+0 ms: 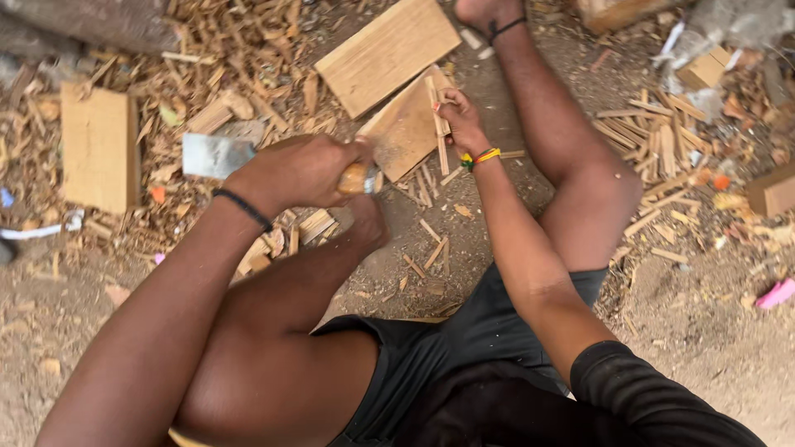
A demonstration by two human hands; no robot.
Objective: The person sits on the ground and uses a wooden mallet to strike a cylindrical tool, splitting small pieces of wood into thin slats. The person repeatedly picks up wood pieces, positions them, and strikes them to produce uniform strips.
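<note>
Wooden slat held upright on a slab and split with a cleaver, seen from above.

Wood strip (436,112), thin and pale, stands on a tilted wooden block (402,132) between the seated person's legs; the right hand (460,120) pinches it near the top, fingers closed around it. Left hand (302,170) is clenched tight on the handle of a broad-bladed cleaver (217,156), whose blade points away to the left, well apart from the strip. Judging by what lies around, a good share is already split: short sticks (431,252) scatter just below the block, and a bigger heap of sticks (654,136) sits by the right knee. Uncut boards remain: one plank (385,54) touching the block's far edge, another board (98,147) off to the left among chips on the dirt ground (704,331).
</note>
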